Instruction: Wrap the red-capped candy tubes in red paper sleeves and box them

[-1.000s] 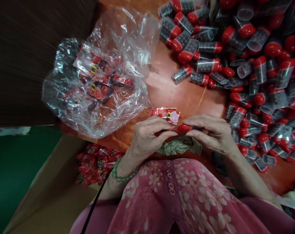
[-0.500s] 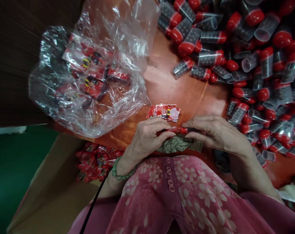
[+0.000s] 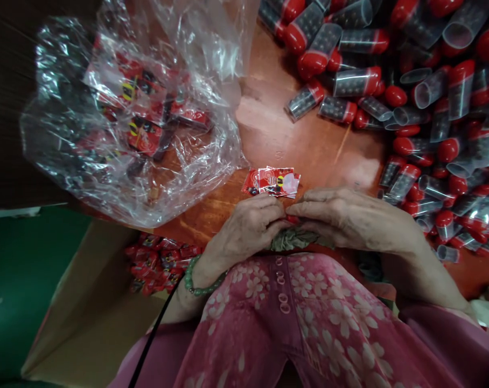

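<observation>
My left hand [image 3: 250, 223] and my right hand [image 3: 345, 215] meet fingertip to fingertip at the near edge of the red table [image 3: 313, 151]. Both are closed around a small red-capped capsule [image 3: 293, 219], of which only a sliver of red shows between the fingers. Just beyond my fingers lie a few small red printed packets [image 3: 274, 181] in clear wrap. A green bead bracelet [image 3: 194, 280] circles my left wrist.
A crumpled clear plastic bag [image 3: 139, 108] with more red packets lies at the left. A large heap of red-capped clear capsules [image 3: 422, 97] covers the right of the table. A cardboard box [image 3: 99, 312] below left holds packed red packets [image 3: 155, 261].
My hands have drawn together, so the capsule between them is now nearly hidden. The view has tilted, shifting the bag and heap slightly up in the picture.
</observation>
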Tool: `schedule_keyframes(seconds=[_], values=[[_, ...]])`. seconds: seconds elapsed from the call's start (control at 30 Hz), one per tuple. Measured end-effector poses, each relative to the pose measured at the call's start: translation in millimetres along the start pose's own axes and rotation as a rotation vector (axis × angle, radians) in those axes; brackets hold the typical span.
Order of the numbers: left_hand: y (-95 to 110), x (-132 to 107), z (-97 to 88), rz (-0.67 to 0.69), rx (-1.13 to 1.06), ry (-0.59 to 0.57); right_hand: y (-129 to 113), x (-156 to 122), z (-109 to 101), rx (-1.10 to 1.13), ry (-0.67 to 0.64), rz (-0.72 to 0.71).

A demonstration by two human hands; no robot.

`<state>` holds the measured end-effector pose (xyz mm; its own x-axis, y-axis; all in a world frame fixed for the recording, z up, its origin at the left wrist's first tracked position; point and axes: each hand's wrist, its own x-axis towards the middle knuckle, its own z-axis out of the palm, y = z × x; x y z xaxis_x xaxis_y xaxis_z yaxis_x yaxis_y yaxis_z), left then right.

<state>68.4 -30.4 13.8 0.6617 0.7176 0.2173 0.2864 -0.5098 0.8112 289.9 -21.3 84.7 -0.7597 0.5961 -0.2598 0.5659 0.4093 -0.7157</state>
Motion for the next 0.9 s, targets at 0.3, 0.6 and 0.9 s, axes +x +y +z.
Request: schedule_keyframes(seconds=[0.3,0.6,0.9], values=[[-6.4,2.8,-2.3,-0.131,-0.229,0.138,12.9,-13.3,-21.0,0.173,0.064,0.103],[-6.2,3.7,-1.7,-0.055,-0.168,0.086,10.5,1.7,-17.7,0.071,-0.207,0.151],[-8.4,1.1,0.5,-0.045,-0.154,-0.001,6.7,22.4,-20.5,0.109,-0.269,0.051]])
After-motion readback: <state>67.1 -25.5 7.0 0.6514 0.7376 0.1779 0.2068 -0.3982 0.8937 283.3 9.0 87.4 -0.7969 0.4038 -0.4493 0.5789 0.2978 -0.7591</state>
